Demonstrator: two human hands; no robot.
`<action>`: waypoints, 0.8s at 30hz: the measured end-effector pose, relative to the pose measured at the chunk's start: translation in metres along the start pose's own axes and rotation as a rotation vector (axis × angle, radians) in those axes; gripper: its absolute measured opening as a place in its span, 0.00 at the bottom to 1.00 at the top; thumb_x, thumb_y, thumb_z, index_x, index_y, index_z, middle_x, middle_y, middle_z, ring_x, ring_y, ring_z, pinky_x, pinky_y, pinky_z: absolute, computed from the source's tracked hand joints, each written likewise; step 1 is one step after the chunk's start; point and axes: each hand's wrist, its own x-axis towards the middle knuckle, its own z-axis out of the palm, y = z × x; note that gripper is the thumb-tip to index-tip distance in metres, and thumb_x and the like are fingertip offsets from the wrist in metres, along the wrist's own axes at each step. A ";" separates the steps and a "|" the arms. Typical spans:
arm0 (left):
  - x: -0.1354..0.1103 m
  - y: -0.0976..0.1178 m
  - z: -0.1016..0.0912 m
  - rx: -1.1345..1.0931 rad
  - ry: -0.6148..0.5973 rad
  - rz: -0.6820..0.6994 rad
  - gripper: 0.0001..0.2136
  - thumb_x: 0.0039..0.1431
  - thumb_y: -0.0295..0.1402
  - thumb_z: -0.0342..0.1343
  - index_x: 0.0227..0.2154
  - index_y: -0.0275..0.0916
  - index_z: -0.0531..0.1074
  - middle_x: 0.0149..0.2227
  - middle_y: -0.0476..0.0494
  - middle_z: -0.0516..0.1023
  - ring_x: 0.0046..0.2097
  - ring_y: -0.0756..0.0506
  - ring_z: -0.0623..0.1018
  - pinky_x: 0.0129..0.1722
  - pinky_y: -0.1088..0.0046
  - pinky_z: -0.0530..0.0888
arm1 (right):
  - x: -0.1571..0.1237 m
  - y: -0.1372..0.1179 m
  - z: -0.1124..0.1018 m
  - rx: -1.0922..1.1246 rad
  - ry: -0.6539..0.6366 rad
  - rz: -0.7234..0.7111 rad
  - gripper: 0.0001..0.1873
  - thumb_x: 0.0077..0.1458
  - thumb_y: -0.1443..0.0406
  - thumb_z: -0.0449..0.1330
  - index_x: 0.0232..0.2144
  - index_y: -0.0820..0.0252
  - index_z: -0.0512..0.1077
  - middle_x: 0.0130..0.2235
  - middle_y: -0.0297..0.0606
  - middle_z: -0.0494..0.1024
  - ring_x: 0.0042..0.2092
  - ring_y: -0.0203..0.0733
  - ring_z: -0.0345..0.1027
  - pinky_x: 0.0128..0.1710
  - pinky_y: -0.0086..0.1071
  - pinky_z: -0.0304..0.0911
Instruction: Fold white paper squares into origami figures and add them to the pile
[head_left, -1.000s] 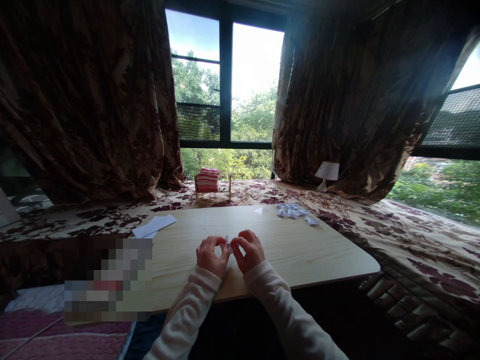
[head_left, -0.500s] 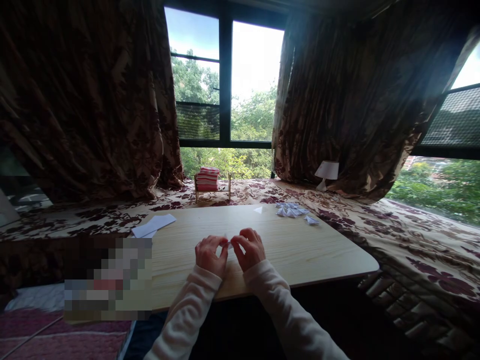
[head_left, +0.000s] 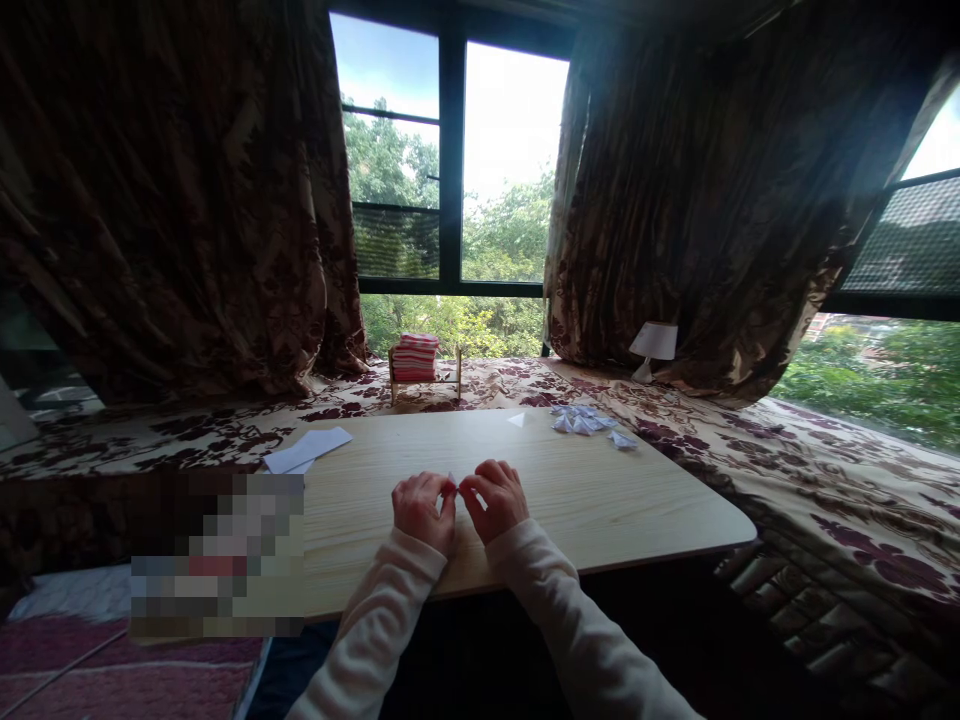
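Close together above the near part of the wooden table [head_left: 637, 520], my left hand [head_left: 421, 508] and my right hand [head_left: 498, 500] pinch a small piece of folded white paper [head_left: 452, 479] between thumbs and fingertips. Only a thin tip of it shows, since the fingers hide most of its shape. A cluster of folded white paper pieces [head_left: 579, 421] lies by the far right edge, with one folded piece [head_left: 622, 440] apart from it. To the left of the cluster is a flat white paper triangle [head_left: 517, 420].
White paper sheets [head_left: 309, 452] lie at the table's far left corner, beside a blurred-out patch. Behind the table, a flowered window seat [head_left: 510, 380] carries a small rack with folded striped cloths [head_left: 415, 358] and a white lamp [head_left: 655, 341].
My fingertips have shifted slightly around the folded paper, and less of it shows between them. Everything else on the table lies as before.
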 end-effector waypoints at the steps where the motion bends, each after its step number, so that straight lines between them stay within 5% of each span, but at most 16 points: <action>1: 0.000 0.001 0.000 -0.003 0.001 -0.007 0.03 0.50 0.28 0.52 0.24 0.39 0.69 0.26 0.48 0.74 0.34 0.46 0.72 0.40 0.67 0.60 | 0.000 0.000 0.000 0.008 0.008 0.003 0.07 0.51 0.67 0.55 0.23 0.58 0.70 0.28 0.35 0.66 0.33 0.38 0.56 0.34 0.32 0.50; 12: 0.001 -0.004 0.002 -0.081 0.018 -0.137 0.03 0.48 0.29 0.53 0.24 0.40 0.70 0.27 0.48 0.75 0.33 0.46 0.73 0.40 0.67 0.62 | 0.001 0.001 0.000 0.000 0.060 0.005 0.08 0.52 0.68 0.53 0.23 0.59 0.69 0.28 0.35 0.66 0.33 0.38 0.57 0.34 0.32 0.52; 17: 0.002 -0.007 0.004 -0.458 0.002 -0.348 0.01 0.42 0.30 0.56 0.21 0.40 0.72 0.23 0.50 0.75 0.29 0.47 0.73 0.41 0.67 0.64 | 0.001 0.001 -0.002 0.023 0.071 0.027 0.08 0.53 0.69 0.52 0.28 0.58 0.71 0.29 0.37 0.67 0.34 0.40 0.58 0.35 0.33 0.55; 21: 0.003 -0.016 0.011 -0.721 0.080 -0.559 0.06 0.40 0.34 0.57 0.21 0.37 0.71 0.21 0.48 0.74 0.26 0.48 0.73 0.31 0.71 0.69 | 0.001 0.002 -0.003 0.173 0.179 0.131 0.12 0.54 0.70 0.49 0.40 0.60 0.67 0.34 0.39 0.68 0.35 0.39 0.61 0.37 0.34 0.58; 24: 0.003 -0.019 0.015 -0.822 0.098 -0.633 0.09 0.40 0.36 0.58 0.23 0.35 0.70 0.19 0.49 0.73 0.23 0.49 0.73 0.25 0.75 0.70 | 0.002 0.002 -0.002 0.286 0.196 0.222 0.11 0.53 0.67 0.50 0.40 0.61 0.66 0.33 0.38 0.68 0.33 0.38 0.62 0.36 0.34 0.60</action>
